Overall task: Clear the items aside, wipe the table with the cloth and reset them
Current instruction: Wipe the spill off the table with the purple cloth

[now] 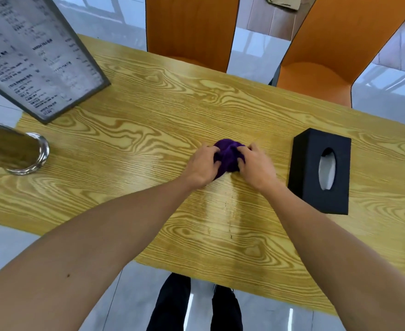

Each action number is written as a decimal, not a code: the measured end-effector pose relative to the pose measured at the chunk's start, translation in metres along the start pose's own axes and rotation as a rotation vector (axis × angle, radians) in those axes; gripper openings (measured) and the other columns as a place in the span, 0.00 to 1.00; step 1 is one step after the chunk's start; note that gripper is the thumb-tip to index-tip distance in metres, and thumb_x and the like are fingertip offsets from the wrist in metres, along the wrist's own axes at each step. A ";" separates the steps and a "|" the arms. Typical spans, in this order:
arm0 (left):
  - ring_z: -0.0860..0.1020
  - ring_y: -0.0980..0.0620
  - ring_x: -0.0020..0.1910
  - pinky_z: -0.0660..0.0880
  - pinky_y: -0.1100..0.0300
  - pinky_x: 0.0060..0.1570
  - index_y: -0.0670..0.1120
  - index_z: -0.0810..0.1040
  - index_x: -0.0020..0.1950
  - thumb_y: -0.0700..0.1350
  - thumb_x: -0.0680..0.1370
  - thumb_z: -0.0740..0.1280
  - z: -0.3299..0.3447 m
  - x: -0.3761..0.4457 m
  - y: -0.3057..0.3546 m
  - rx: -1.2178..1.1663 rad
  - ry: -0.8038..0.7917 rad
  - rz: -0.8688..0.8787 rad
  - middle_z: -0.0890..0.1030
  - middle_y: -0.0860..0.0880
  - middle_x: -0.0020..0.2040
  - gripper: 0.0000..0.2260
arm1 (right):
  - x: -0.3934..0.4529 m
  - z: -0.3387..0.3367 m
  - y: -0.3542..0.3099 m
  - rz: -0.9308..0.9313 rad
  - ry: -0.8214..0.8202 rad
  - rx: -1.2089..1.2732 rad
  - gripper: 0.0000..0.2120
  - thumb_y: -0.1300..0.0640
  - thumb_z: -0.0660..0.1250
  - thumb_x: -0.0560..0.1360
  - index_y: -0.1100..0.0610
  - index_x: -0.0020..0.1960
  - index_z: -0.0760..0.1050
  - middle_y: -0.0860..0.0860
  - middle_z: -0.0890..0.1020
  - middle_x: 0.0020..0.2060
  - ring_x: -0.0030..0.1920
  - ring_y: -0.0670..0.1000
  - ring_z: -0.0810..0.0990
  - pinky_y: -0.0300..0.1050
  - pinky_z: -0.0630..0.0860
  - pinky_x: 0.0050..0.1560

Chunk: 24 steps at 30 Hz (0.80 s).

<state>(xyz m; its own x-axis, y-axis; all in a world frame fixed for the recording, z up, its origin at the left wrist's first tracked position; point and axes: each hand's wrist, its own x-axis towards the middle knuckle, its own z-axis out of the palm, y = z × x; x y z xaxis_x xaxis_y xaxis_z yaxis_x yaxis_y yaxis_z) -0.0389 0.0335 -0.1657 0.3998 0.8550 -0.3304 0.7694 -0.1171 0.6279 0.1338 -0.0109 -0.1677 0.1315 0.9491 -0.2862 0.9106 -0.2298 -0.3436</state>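
Bunching a purple cloth [229, 156] between them, both hands press in from either side on a wooden table [149, 130]. The left hand [202, 167] has its fingers [214, 152] curled onto the left edge of the cloth, and the right hand [256, 167] has its fingers [243, 151] curled onto the right edge, so each hand is closed on the fabric. The cloth looks soft and plush, gathered into a rounded, creased mound that rests on the tabletop between the two sets of fingertips.

The table is a long rectangle with a glossy yellow surface and bold, swirling brown grain. Just right of the right hand's fingers stands a tissue box [321, 172]: a matte black block with an oval slot in its top, white tissue showing through it. It is near the right hand but not touching it.

Well to the left of the left hand's fingers sits a shiny metal cylinder [28, 155] with a thick polished rim, reflecting the wood grain. Beyond it, far left of the fingers, a menu stand [36, 56] rises as a flat grey-framed panel with blurred print that cannot be read.

Past the fingers, on the table's far side, are two orange chairs [192, 27] with smooth, curved backs. Pale glossy tiles make up the floor [129, 306].
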 end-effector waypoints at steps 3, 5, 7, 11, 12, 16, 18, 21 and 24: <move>0.80 0.44 0.57 0.77 0.49 0.57 0.44 0.81 0.61 0.40 0.78 0.68 0.005 -0.023 0.005 0.031 -0.042 -0.006 0.80 0.45 0.59 0.12 | -0.023 -0.002 -0.002 -0.013 -0.071 -0.031 0.19 0.53 0.63 0.83 0.53 0.72 0.72 0.56 0.73 0.60 0.51 0.59 0.79 0.51 0.77 0.43; 0.81 0.45 0.55 0.78 0.51 0.53 0.45 0.82 0.59 0.40 0.77 0.68 0.012 -0.047 0.005 0.024 -0.074 -0.039 0.81 0.46 0.57 0.11 | -0.045 0.001 -0.002 -0.043 -0.122 -0.029 0.18 0.54 0.62 0.83 0.54 0.72 0.71 0.56 0.73 0.60 0.51 0.58 0.79 0.53 0.79 0.45; 0.80 0.46 0.58 0.77 0.52 0.55 0.46 0.81 0.62 0.41 0.77 0.67 0.024 -0.076 0.006 0.021 -0.091 -0.080 0.80 0.47 0.60 0.13 | -0.070 0.008 0.002 -0.079 -0.179 -0.033 0.19 0.55 0.61 0.83 0.55 0.73 0.71 0.56 0.72 0.60 0.52 0.58 0.78 0.56 0.79 0.48; 0.79 0.46 0.58 0.77 0.51 0.56 0.47 0.80 0.63 0.42 0.78 0.66 0.053 -0.129 0.015 -0.010 -0.135 -0.139 0.78 0.47 0.61 0.13 | -0.119 0.020 0.015 -0.127 -0.240 -0.078 0.20 0.54 0.61 0.83 0.53 0.74 0.69 0.55 0.72 0.63 0.53 0.57 0.79 0.49 0.74 0.46; 0.79 0.46 0.57 0.77 0.51 0.54 0.47 0.81 0.61 0.41 0.78 0.66 0.060 -0.141 0.018 -0.026 -0.143 -0.151 0.78 0.47 0.60 0.12 | -0.131 0.022 0.019 -0.137 -0.249 -0.099 0.19 0.54 0.62 0.83 0.52 0.74 0.69 0.55 0.72 0.63 0.52 0.57 0.79 0.48 0.73 0.44; 0.80 0.45 0.51 0.78 0.47 0.49 0.47 0.81 0.54 0.40 0.77 0.66 0.090 -0.183 0.036 -0.061 -0.149 -0.193 0.79 0.47 0.54 0.08 | -0.170 0.027 0.038 -0.177 -0.306 -0.146 0.18 0.54 0.61 0.82 0.52 0.72 0.70 0.54 0.72 0.63 0.53 0.57 0.79 0.48 0.71 0.44; 0.80 0.45 0.49 0.78 0.47 0.49 0.47 0.81 0.53 0.39 0.77 0.66 0.105 -0.201 0.045 -0.083 -0.128 -0.208 0.79 0.48 0.53 0.07 | -0.188 0.029 0.050 -0.192 -0.329 -0.107 0.18 0.55 0.62 0.82 0.53 0.71 0.70 0.55 0.72 0.63 0.53 0.57 0.79 0.49 0.74 0.46; 0.81 0.47 0.46 0.79 0.49 0.47 0.47 0.81 0.50 0.38 0.77 0.66 0.128 -0.224 0.059 -0.093 -0.092 -0.225 0.79 0.49 0.50 0.07 | -0.213 0.030 0.069 -0.238 -0.360 -0.063 0.17 0.56 0.62 0.82 0.54 0.70 0.72 0.55 0.72 0.61 0.51 0.56 0.78 0.46 0.74 0.44; 0.80 0.49 0.41 0.79 0.48 0.41 0.48 0.81 0.44 0.38 0.75 0.66 0.150 -0.244 0.076 -0.182 -0.080 -0.269 0.81 0.51 0.43 0.06 | -0.233 0.029 0.090 -0.255 -0.383 -0.058 0.15 0.57 0.61 0.82 0.53 0.68 0.72 0.54 0.72 0.60 0.47 0.54 0.77 0.49 0.77 0.45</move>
<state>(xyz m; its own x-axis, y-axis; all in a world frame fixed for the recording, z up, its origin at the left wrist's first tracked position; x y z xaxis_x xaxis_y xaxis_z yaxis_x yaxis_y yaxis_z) -0.0034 -0.2600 -0.1436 0.2381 0.7999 -0.5509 0.7538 0.2055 0.6241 0.1733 -0.2586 -0.1581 -0.2437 0.8232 -0.5128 0.9170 0.0235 -0.3981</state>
